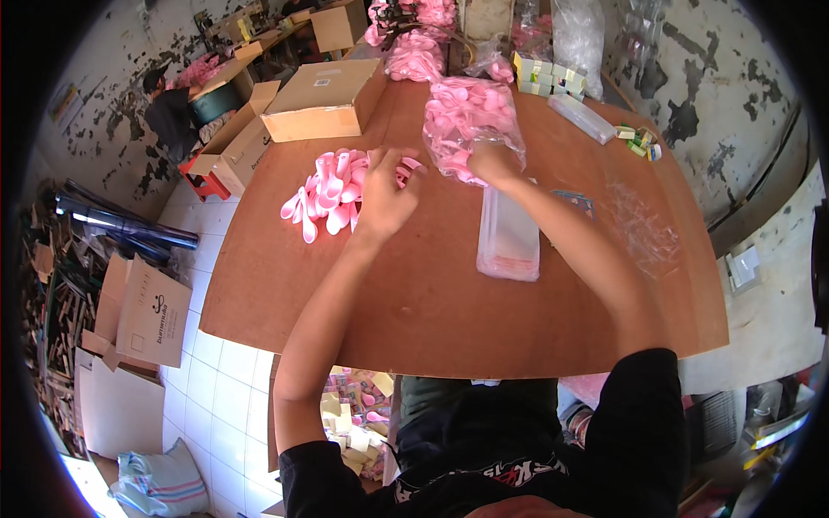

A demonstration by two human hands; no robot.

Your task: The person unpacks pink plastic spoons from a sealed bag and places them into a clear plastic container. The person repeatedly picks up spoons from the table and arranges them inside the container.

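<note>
A loose pile of pink plastic spoons (326, 192) lies on the brown table, left of the middle. At its right side is my left hand (390, 194), fingers curled round a few pink spoons that show between thumb and fingers. My right hand (494, 164) is at the near end of a clear plastic bag (471, 108) filled with pink spoons. Its fingers are mostly hidden by the hand and the crinkled film, so their grip cannot be made out. Just below that hand lies a stack of flat clear plastic sleeves (508, 237), partly under my right forearm.
A closed cardboard box (324, 99) stands at the table's far left. More bagged pink spoons (414, 56) sit at the back. Small boxes (548, 76), a clear package (581, 118) and crumpled film (639, 229) lie on the right. A person (173, 116) sits far left.
</note>
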